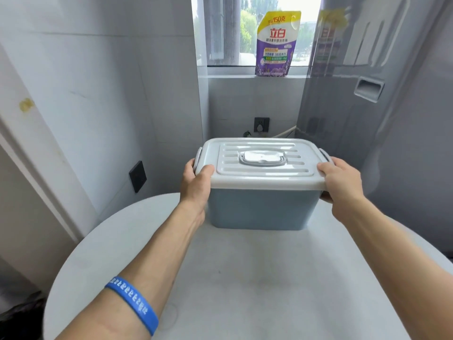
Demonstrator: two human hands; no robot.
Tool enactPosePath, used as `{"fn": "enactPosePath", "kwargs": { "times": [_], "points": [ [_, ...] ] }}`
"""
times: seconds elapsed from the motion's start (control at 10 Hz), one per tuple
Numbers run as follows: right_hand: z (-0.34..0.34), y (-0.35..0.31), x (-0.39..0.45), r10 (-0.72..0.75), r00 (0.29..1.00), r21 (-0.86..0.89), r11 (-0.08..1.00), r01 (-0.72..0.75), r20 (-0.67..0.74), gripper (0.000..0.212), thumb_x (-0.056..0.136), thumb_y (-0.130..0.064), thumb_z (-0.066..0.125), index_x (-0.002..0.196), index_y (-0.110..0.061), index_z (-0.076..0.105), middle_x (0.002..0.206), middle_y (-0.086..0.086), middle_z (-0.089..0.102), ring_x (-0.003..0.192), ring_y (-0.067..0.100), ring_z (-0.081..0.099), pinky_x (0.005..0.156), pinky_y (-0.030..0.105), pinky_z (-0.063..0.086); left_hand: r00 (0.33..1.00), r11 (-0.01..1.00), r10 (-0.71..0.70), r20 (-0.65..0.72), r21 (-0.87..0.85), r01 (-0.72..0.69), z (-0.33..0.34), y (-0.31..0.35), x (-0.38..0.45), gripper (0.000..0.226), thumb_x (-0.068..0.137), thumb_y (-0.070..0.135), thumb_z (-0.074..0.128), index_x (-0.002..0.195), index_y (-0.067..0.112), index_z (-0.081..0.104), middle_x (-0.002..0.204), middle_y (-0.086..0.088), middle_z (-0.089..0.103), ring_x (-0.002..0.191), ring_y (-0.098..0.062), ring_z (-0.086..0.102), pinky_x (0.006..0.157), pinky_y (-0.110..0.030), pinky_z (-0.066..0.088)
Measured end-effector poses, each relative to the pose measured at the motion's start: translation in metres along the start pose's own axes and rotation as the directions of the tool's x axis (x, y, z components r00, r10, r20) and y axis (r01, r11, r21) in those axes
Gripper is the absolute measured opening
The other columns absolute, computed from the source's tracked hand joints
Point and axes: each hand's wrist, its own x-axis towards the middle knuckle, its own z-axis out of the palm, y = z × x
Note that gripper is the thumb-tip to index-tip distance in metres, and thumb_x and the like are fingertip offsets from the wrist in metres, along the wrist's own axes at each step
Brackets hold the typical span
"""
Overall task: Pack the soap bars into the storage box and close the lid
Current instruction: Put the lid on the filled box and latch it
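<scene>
A blue storage box stands on the far part of a round white table. Its white lid lies flat on top, with a grey carry handle folded down in the middle. My left hand grips the lid's left end beside the grey side latch. My right hand holds the right end, thumb on top of the lid, near the right latch. No soap bars are visible; the box's inside is hidden by the lid.
A purple and yellow detergent pouch stands on the window sill behind the box. Grey walls close in at left and back, with a dark wall socket and a black switch plate. A glossy grey appliance stands at right.
</scene>
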Motion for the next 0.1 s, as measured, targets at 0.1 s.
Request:
{"fn": "enactPosePath", "kwargs": {
  "times": [0.1],
  "points": [
    [-0.0044,-0.0033,-0.0084,0.005,1.000,-0.029,1.000,-0.005,0.012,0.019,0.088,-0.024,0.056,0.103,-0.022,0.067,0.092,0.001,0.065,0.078,0.019,0.058,0.072,0.039,0.054,1.000,0.999,-0.002,-0.021,0.042,0.003,-0.0038,0.0096,-0.0035,0.046,0.079,0.026,0.061,0.125,0.025,0.055,0.111,-0.002,0.068,0.083,-0.015,0.061,0.067,-0.028,0.048]
  ]
}}
